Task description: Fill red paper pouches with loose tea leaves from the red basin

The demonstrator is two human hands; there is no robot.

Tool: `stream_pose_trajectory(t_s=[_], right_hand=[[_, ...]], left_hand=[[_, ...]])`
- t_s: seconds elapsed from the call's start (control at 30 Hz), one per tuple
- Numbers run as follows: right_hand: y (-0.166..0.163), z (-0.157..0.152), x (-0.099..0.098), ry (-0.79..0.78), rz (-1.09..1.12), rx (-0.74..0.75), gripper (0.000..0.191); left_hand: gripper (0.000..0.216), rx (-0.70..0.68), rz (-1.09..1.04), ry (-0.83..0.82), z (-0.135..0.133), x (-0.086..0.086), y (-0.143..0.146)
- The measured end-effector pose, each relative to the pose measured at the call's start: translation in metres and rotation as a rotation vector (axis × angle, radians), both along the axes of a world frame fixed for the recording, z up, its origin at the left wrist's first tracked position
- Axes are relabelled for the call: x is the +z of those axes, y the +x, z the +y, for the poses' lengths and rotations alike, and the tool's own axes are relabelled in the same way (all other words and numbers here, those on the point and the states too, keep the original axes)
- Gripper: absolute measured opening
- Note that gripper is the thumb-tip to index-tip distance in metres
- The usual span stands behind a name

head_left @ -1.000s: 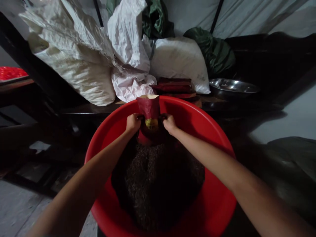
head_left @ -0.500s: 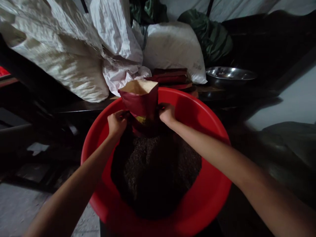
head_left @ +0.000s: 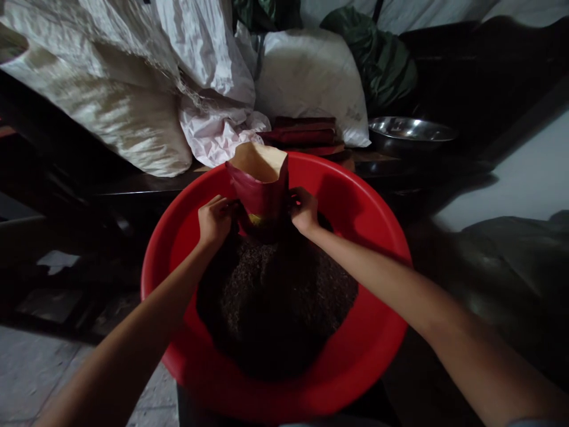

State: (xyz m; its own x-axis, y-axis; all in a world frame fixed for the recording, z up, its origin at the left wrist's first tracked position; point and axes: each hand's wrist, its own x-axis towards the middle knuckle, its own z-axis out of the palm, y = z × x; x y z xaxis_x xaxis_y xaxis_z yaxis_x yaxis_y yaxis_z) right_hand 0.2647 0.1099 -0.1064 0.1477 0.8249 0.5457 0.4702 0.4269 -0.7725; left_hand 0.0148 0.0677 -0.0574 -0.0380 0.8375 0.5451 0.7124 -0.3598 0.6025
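Note:
A dark red paper bag [head_left: 262, 193] with a pale lining stands upright, its mouth open, at the far side of a red plastic tub [head_left: 355, 367]. My left hand [head_left: 216, 219] is closed at the bag's lower left side, fingers curled toward it. On the opposite side, my right hand [head_left: 304, 210] pinches the bag's edge. Below the bag lies a heap of dark loose material [head_left: 249, 284], perhaps dried tea leaves. The bag's bottom is in shadow, and I cannot tell whether it rests on the heap.
Behind the tub, folded dark red bags [head_left: 304, 130] lie on a dark bench [head_left: 133, 185]. White sacks [head_left: 311, 77] and a green bundle [head_left: 377, 59] crowd the back. A metal bowl [head_left: 411, 130] sits on the right.
The bag has turned and shifted slightly right, and more of its pale inside shows. Both hands have moved a little with it. The view has shifted slightly.

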Motion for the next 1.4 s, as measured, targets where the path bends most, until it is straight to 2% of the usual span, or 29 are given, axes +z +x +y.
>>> stream_pose_trajectory(t_s=[0.1,0.23,0.47,0.63,0.73,0.9,1.03,1.13,1.2,1.27,1.33,1.4], right_hand=[[0.007,-0.002,-0.005,-0.006,-0.045,-0.003,0.02],[0.009,-0.007,-0.003,-0.027,-0.181,0.098,0.021],[0.013,-0.022,0.01,0.004,-0.244,0.154,0.019],[0.019,-0.036,0.007,-0.028,-0.198,0.117,0.023],[0.017,-0.031,0.006,-0.064,-0.221,0.073,0.025],[0.003,-0.002,0.007,-0.116,-0.281,0.054,0.025],[-0.01,0.017,0.016,-0.156,-0.276,0.005,0.031],[-0.013,0.018,0.026,-0.199,-0.269,0.002,0.028],[-0.006,0.007,0.032,-0.231,-0.252,0.009,0.027],[0.008,-0.011,0.034,-0.298,-0.235,-0.014,0.035],[0.029,-0.035,0.031,-0.449,-0.284,-0.026,0.044],[0.049,-0.06,0.021,-0.668,-0.42,0.026,0.051]], left_hand=[[0.023,0.001,-0.007,-0.076,-0.002,-0.012,0.004],[0.027,-0.053,-0.005,-0.157,-0.003,-0.022,0.003],[0.024,-0.079,0.018,-0.121,-0.02,-0.011,-0.003],[0.024,0.03,0.013,-0.123,-0.032,-0.014,0.002],[0.023,0.075,0.01,-0.112,-0.025,-0.017,0.006],[0.025,0.111,-0.007,-0.152,0.001,-0.014,0.011],[0.021,0.144,-0.018,-0.184,0.025,-0.002,0.013],[0.022,0.133,-0.037,-0.241,0.033,0.002,0.012],[0.028,0.098,-0.051,-0.278,0.026,-0.003,0.008],[0.045,0.066,-0.077,-0.319,0.006,-0.013,-0.002],[0.063,0.074,-0.123,-0.418,-0.022,-0.028,-0.016],[0.065,0.112,-0.15,-0.606,-0.051,-0.045,-0.031]])
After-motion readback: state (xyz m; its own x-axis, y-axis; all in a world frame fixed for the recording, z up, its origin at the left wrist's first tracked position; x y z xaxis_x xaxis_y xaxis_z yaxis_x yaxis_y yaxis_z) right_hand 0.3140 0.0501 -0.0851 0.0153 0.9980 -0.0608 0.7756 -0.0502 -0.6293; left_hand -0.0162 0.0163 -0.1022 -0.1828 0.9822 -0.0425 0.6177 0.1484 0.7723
